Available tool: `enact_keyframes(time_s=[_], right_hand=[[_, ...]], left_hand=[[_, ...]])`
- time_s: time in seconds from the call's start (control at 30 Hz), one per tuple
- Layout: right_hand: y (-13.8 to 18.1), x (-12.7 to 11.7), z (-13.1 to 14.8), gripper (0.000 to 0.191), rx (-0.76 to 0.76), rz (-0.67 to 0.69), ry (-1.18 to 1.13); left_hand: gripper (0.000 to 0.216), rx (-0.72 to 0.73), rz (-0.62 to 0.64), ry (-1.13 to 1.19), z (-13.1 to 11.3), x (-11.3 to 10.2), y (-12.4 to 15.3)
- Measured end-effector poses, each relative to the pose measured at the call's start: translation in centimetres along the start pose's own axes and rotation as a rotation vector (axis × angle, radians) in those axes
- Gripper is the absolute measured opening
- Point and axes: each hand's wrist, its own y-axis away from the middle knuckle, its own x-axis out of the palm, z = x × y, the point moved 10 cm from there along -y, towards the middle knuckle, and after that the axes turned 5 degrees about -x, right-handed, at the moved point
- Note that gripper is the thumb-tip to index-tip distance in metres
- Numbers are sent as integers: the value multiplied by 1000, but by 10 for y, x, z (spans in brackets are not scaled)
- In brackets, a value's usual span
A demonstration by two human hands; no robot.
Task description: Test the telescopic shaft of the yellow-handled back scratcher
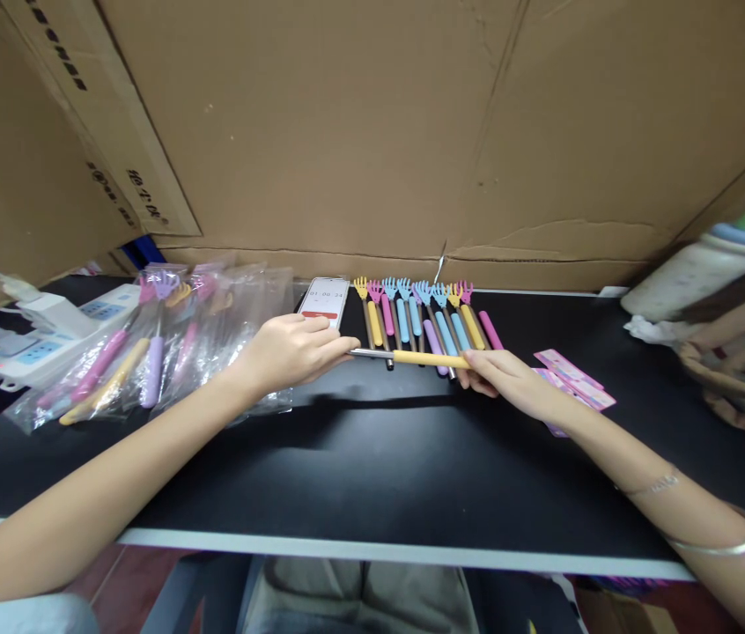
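Note:
My left hand (306, 352) is closed around the metal rod of a back scratcher (429, 359), whose head is hidden in the fingers. At the other end, my right hand (501, 379) grips the tip of its yellow handle. Held level between both hands, the scratcher is above the black tabletop and casts a shadow. Just behind it lies a row of back scratchers (402, 319) with claw-shaped heads in yellow, pink, blue and purple, their handles pointing toward me.
Clear plastic bags (214, 326) holding several scratchers lie at left, beside a white power strip (75, 330). A phone (324, 299) showing a timer lies behind my left hand. Pink cards (577, 379) are at right, near a white bottle (689, 273) and a brown bag (735, 361). Cardboard walls (359, 132) enclose the back.

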Motion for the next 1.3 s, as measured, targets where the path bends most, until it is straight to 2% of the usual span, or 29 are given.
enact_keyframes(time_s=[0.2,0.43,0.7,1.0,1.3], right_hand=[[3,-25,19,37,-74,-155,352],[5,-23,26,30,-169,-142,549],[4,-15,25,29,-196,-110,568],[15,-29,45,35,-283,-267,519],[12,-21,39,38,-236,-218,425]], left_hand=[[28,-26,44,25,3,8,0],[32,-45,60,69,11,12,0],[27,-7,5,64,7,6,2],[19,-46,-99,125,7,-6,3],[20,-8,-110,72,2,-10,3]])
